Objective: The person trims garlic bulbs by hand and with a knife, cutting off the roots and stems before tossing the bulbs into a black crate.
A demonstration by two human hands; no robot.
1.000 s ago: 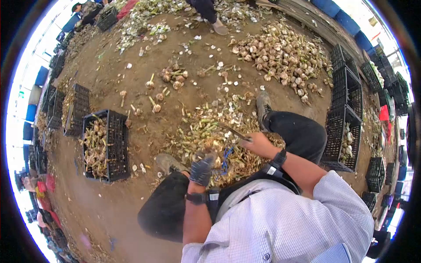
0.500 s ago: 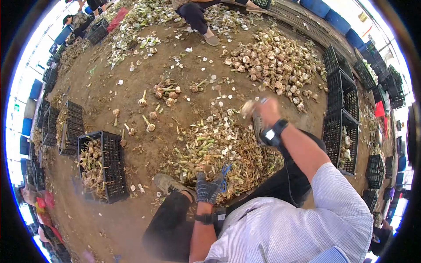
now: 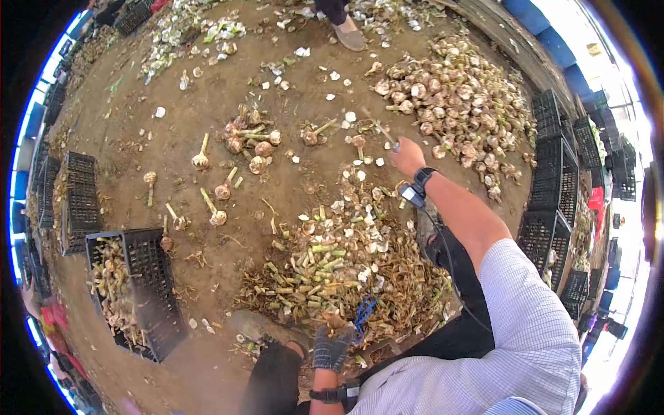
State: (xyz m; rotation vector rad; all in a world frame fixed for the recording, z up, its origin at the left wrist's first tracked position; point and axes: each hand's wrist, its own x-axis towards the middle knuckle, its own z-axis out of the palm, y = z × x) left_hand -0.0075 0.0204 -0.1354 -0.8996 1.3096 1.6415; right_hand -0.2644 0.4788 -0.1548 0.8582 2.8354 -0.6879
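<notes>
My left hand [image 3: 332,348], in a grey knitted glove, is low in the view, its fingers closed round a brownish garlic bulb [image 3: 335,322] beside the heap of cut stems [image 3: 325,266]. Blue cord [image 3: 362,317] lies just right of the glove. My bare right hand [image 3: 408,156] is stretched forward, closed on a thin tool [image 3: 377,124] that points up and left; the tool's type is unclear. Beyond it rises a large pile of garlic bulbs [image 3: 456,104]. Loose bulbs with stems [image 3: 252,142] lie on the soil to its left.
A black crate of garlic [image 3: 155,294] stands at the left, with another black crate [image 3: 81,200] behind it. More black crates [image 3: 550,173] line the right side. Another person's foot [image 3: 349,37] is at the top. My shoe [image 3: 252,325] is left of the glove.
My right hand has moved slightly left; the pale blurred thing at its fingers is no longer there, and the thin tool now shows. The whole view has shifted. My left hand stays beside the stem heap.
</notes>
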